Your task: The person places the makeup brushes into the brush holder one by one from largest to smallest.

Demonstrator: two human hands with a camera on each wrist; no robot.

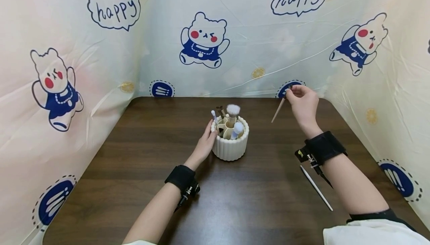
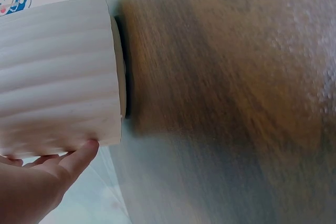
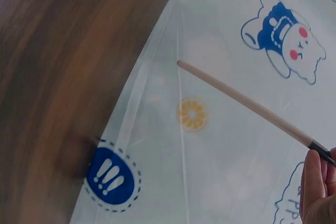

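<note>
A cream ribbed brush holder [image 1: 230,148] stands upright on the table with several makeup brushes in it, one with a fluffy white head [image 1: 233,109]. My left hand [image 1: 205,142] rests against the holder's left side; in the left wrist view, the fingertips touch its ribbed wall [image 2: 58,72]. Off to the right, my right hand [image 1: 305,105] pinches a thin makeup brush [image 1: 278,111] above the table. Its pale wooden handle [image 3: 244,100] slants down and to the left in the head view, and the fingers hold it near the dark end.
On the dark wooden table [image 1: 141,170], a slim white stick [image 1: 316,188] lies near my right forearm. A printed curtain [image 1: 242,43] with cartoon bears borders the table at the back and both sides.
</note>
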